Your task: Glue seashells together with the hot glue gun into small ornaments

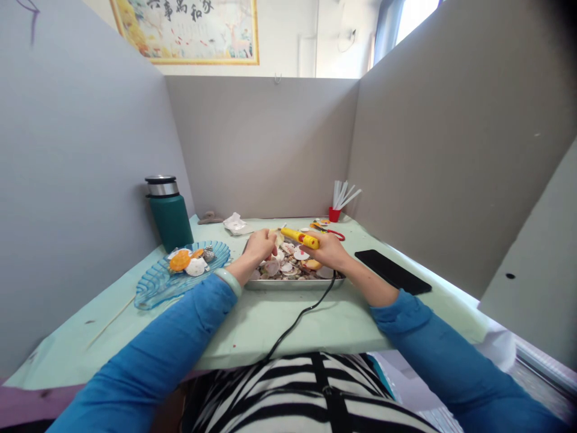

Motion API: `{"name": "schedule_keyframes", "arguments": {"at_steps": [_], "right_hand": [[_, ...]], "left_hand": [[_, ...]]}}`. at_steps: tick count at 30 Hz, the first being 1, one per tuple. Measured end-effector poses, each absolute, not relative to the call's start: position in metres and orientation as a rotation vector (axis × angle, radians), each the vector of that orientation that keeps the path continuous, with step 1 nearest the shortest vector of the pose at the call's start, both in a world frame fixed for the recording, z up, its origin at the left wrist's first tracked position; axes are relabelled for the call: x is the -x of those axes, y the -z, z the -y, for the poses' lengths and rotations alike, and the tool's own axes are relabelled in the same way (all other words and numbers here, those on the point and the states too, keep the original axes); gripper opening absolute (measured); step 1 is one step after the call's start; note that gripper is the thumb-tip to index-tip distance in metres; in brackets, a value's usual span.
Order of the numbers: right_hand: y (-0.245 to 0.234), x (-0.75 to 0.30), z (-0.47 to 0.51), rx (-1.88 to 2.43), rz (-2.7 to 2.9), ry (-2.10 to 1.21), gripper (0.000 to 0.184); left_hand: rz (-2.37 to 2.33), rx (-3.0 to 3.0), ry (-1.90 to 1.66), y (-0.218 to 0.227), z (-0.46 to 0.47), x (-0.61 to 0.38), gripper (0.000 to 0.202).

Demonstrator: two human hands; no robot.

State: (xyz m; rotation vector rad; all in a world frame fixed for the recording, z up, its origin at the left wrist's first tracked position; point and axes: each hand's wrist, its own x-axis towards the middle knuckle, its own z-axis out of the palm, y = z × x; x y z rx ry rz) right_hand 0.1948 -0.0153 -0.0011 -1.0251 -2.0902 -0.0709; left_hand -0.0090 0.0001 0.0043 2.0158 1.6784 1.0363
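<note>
My right hand (pixel 328 249) is closed round a yellow glue gun (pixel 301 238), whose nozzle points left toward my left hand. A black cord (pixel 297 319) runs from the gun down over the table edge. My left hand (pixel 260 245) is closed on a small pale shell (pixel 276 236), held at the gun's tip. Both hands hover over a metal tray (pixel 293 282) filled with several seashells. A blue shell-shaped glass dish (pixel 157 287) to the left carries an orange shell (pixel 180 261) and a few white ones.
A green flask (pixel 170 211) stands at the back left. A red cup (pixel 334 214) holds white sticks at the back right, with red-handled scissors (pixel 332 232) near it. A black phone (pixel 392 272) lies on the right. Crumpled paper (pixel 236 224) lies behind the tray. Grey partition walls enclose the table.
</note>
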Motion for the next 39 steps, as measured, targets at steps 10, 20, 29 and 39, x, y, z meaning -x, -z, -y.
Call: {"name": "schedule_keyframes", "arguments": {"at_steps": [10,20,29,39], "right_hand": [[0.0028,-0.1963,0.0124,1.041,2.096,0.084,0.021],[0.0030,-0.1960,0.0125,1.021,2.090,0.078,0.020],[0.0017,-0.1956,0.0143,1.035,2.088,0.061,0.019],[0.0015,-0.1950,0.0143,1.051,2.091,0.081,0.019]], "left_hand": [[-1.741,-2.108,-0.999,-0.0023,-0.0025,0.0099,0.022],[-1.716,-2.054,-1.054,-0.0032,-0.0017,0.0105,0.020],[-1.732,-1.995,-1.116,-0.0061,0.0002,0.0089,0.017],[-1.728,-2.026,-1.017,-0.0052,0.0009,0.0086,0.019]]}}
